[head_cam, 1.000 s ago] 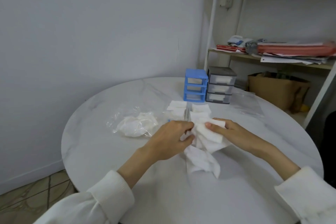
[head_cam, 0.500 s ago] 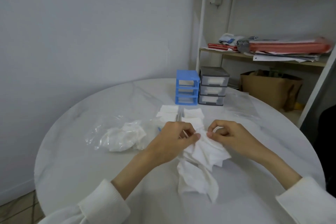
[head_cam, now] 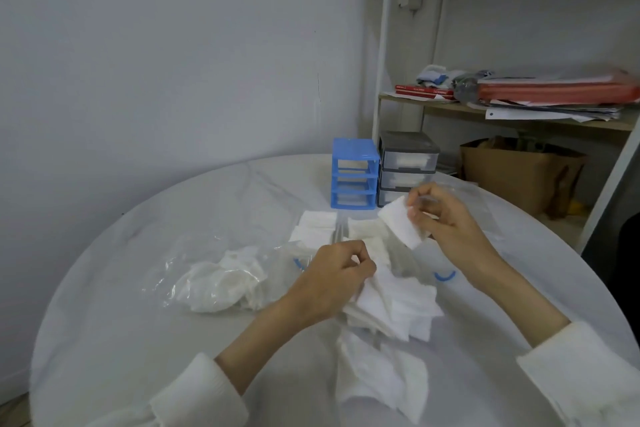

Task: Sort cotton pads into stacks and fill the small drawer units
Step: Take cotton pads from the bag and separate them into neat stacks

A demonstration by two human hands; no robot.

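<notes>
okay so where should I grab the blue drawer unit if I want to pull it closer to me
Take the blue drawer unit by its two side walls, coming down from above over its flat top. It stands upright, and the grey drawer unit sits close against one side, so slide it away first to make room for the grip. The open front slots would likely offer less hold.

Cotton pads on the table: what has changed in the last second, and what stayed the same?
The right hand has lifted one cotton pad away from the loose pile and holds it pinched above the table, nearer the grey drawer unit. The left hand still grips the pile's edge. The blue drawer unit, the plastic bag and the stacks stayed put.
</notes>
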